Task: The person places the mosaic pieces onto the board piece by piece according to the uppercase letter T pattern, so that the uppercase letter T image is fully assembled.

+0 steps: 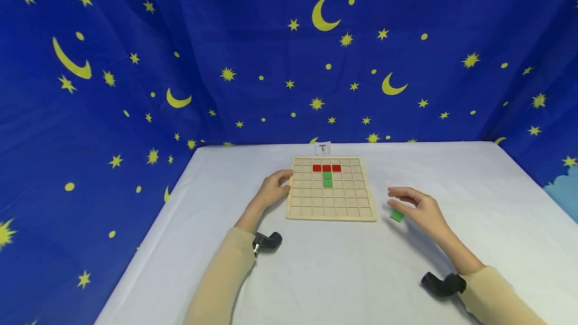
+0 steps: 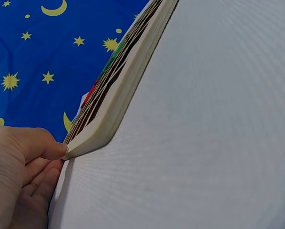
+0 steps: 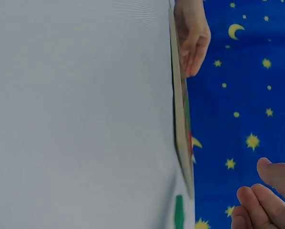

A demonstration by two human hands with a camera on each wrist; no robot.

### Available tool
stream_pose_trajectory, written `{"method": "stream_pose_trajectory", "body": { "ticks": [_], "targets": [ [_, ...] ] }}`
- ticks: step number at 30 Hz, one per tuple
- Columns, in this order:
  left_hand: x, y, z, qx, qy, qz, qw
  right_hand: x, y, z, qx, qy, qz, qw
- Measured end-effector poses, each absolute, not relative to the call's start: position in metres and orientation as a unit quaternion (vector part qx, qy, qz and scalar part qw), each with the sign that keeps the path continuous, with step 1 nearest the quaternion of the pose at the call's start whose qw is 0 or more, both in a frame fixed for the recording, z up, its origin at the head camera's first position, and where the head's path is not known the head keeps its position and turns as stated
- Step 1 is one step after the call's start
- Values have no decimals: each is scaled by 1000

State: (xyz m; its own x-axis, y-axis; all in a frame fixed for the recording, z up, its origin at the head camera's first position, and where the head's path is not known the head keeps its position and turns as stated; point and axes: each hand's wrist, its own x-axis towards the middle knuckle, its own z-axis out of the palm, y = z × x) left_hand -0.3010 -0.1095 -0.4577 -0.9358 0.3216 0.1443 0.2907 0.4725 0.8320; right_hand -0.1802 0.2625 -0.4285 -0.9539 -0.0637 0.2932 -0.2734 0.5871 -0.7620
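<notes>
A wooden grid board (image 1: pixel 332 189) lies on the white table. Three red tiles (image 1: pixel 326 168) form a row in its upper part, and two green tiles (image 1: pixel 327 179) run down below the middle one. My left hand (image 1: pixel 271 189) holds the board's left edge, thumb and bent fingers at the rim (image 2: pixel 104 129). To the right of the board, a loose green tile (image 1: pixel 397 215) lies on the table. Just above that tile hovers my right hand (image 1: pixel 420 209), thumb and fingers apart, nothing between them. The right wrist view also has the loose tile (image 3: pixel 179 212) below the hand.
A small printed card (image 1: pixel 322 148) with a T-shaped pattern lies behind the board. Black wrist devices (image 1: pixel 442 285) sit on both forearms. A blue curtain (image 1: pixel 271 54) with yellow moons and stars hangs behind the table (image 1: pixel 343 270).
</notes>
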Motion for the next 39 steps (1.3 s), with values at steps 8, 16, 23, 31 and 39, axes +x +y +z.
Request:
{"method": "stream_pose_trajectory", "body": {
  "ticks": [8,16,23,31,39],
  "targets": [
    [-302,-110,-457,178,855,486,21,-175,271,-446,91,-894,419,132],
    [-301,-108,-456,175,855,488,22,-173,278,-459,137,-922,320,170],
    [-300,-107,-456,177,859,480,18,-172,280,-466,154,-922,297,194],
    [-300,-108,-458,170,860,481,22,-174,279,-469,159,-921,288,210],
    [-300,-109,-458,173,861,478,19,-179,279,-453,154,-899,361,191]
  ]
}}
